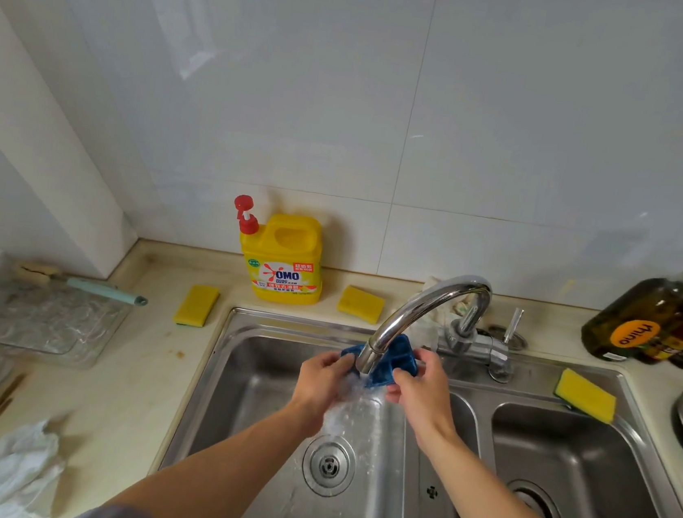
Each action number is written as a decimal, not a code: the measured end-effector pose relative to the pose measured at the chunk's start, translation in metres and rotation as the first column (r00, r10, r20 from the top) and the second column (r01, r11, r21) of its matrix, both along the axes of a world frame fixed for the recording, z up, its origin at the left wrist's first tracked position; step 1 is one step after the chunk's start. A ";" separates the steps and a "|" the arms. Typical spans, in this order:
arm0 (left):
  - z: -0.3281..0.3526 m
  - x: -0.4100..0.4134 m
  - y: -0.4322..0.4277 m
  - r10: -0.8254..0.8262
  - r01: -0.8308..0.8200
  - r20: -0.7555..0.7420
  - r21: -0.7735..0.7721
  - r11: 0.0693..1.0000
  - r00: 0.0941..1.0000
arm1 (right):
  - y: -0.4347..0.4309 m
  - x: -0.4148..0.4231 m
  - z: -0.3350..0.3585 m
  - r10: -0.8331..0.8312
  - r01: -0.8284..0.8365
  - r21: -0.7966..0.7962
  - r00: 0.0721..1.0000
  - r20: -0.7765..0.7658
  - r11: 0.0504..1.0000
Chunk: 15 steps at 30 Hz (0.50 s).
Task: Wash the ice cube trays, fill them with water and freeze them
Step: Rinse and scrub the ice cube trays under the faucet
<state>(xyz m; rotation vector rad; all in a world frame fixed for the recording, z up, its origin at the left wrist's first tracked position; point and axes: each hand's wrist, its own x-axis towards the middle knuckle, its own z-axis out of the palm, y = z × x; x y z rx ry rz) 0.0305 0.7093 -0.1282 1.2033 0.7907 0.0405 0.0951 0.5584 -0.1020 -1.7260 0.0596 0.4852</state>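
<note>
A: What are the fingers doing?
B: Left hand and right hand are gripping the blue ice cube tray between them, beneath the faucet, in running water.
A: Progress?
B: Apparently washing is proceeding; filling and freezing are remaining.

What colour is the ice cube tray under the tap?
Blue. The ice cube tray shows best in the head view, gripped by both hands.
</note>
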 end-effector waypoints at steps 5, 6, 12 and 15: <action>0.000 -0.004 0.008 0.064 -0.064 0.000 0.052 0.997 0.998 | 0.006 -0.004 -0.003 0.066 -0.067 -0.033 0.997 -0.047 0.997; 0.000 -0.005 0.010 0.086 -0.085 -0.006 0.080 0.993 0.996 | 0.007 -0.006 -0.003 0.083 -0.086 -0.035 0.994 -0.067 0.996; 0.002 -0.011 0.025 0.112 -0.110 0.009 0.275 0.955 0.994 | 0.018 -0.016 -0.010 0.173 -0.178 -0.014 0.972 -0.157 0.984; 0.005 -0.013 0.031 0.116 -0.114 0.014 0.341 0.933 0.993 | 0.023 -0.020 -0.013 0.198 -0.205 -0.021 0.964 -0.176 0.979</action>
